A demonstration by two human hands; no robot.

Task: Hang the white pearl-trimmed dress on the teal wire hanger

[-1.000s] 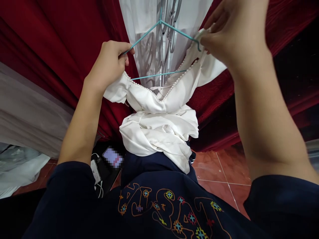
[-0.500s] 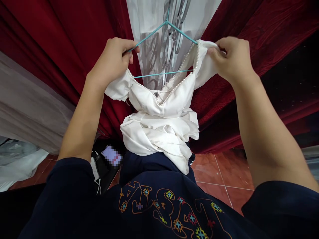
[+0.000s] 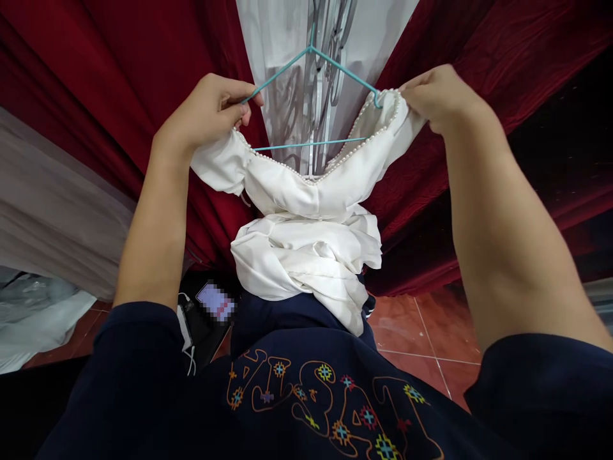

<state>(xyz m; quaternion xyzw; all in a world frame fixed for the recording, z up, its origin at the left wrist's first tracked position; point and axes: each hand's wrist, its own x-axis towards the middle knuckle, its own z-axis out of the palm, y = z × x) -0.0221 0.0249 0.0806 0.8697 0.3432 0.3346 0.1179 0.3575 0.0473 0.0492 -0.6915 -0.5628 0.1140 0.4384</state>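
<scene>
Two pinches: my left hand (image 3: 211, 115) on the thin turquoise hanger (image 3: 283, 69), my right hand (image 3: 443, 102) on the white, bead-edged cloth garment (image 3: 294, 191) heaped onto my lap (image 3: 292, 319). Probably soft, slippery; I'd grip its shoulders.

The gathered white fabric garment (image 3: 292, 195) is plain, edged with round pearly-white beads (image 3: 313, 183). The thin triangular turquoise hanger (image 3: 343, 70) is unpatterned. Orange-outlined letters (image 3: 311, 393) with multicoloured geometric motifs (image 3: 341, 432) decorate the navy short-sleeved shirt (image 3: 191, 415). Draped fabric curtains (image 3: 143, 83) are deep red.
</scene>
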